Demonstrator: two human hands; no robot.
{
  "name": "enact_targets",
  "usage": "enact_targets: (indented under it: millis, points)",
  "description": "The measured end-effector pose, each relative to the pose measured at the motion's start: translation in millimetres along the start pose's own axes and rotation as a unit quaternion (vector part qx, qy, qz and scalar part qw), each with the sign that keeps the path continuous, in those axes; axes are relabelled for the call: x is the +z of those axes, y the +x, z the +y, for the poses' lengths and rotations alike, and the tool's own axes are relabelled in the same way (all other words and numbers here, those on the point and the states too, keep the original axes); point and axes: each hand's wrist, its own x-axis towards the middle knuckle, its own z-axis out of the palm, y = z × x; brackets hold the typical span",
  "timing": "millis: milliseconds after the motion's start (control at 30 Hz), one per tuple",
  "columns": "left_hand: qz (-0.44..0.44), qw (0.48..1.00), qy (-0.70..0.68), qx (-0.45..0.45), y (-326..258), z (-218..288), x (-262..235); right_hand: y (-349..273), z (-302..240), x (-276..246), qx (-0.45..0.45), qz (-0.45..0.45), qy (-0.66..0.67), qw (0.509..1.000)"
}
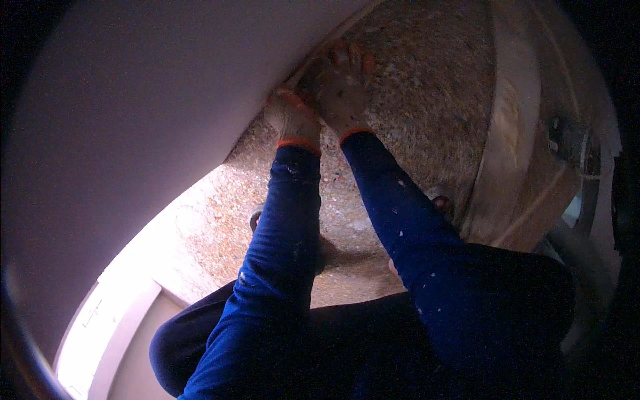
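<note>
Both my hands wear pale knit gloves with orange cuffs and orange on the fingers, and they work close together at the foot of a smooth wall. My left hand is closed beside the wall's base; what its fingers hold, if anything, is hidden. Just right of it and a little farther off, my right hand reaches over the rough, speckled floor. Its fingers point away from me and look apart, with nothing visible in them. The corner by the fingertips is dim and blurred.
A pale board-like strip runs along the right side, with dark objects beyond it. Bright light falls from a doorway-like opening at the lower left. My bent knees are close below my arms.
</note>
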Motion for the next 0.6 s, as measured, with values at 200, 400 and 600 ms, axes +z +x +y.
enact_targets:
  millis: [200,400,600]
  points:
    - [-0.046,0.948,-0.311,0.056,-0.2,-28.3,-13.4,-10.9,9.7,-9.3,-0.047,0.029,0.056,0.997]
    - [0.011,0.964,-0.264,0.03,-11.1,12.4,-46.7,-3.4,5.1,-1.7,-0.026,0.18,0.21,0.961]
    - [-0.105,0.983,-0.101,0.115,-7.8,-13.1,-62.1,-10.4,-7.3,25.3,-0.02,0.046,0.338,0.94]
